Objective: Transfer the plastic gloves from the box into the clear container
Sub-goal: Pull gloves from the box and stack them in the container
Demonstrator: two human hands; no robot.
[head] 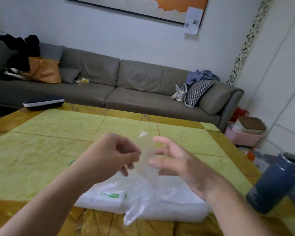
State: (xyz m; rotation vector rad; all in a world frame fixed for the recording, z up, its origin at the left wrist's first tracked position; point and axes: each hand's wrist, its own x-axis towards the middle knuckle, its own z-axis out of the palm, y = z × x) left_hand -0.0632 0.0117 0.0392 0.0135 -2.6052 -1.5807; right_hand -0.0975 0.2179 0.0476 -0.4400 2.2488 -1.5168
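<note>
Yellow-green tiled table with amber wooden border (58, 133). On it: white plastic glove pack with green label (109, 196), dark blue cylindrical canister (274, 184), dark oval zip case (43, 102) at far-left edge.

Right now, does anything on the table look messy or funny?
Yes. A clear plastic glove droops off the white pack of gloves onto the table. The left hand pinches another glove; the right hand is open.

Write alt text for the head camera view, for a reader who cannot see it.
Two bare hands hold up a thin clear plastic glove above a yellow-green table; the left hand pinches it, the right hand is open beside it. A white pack of gloves lies below, a dark blue canister stands at right, and a grey sofa runs behind.
</note>
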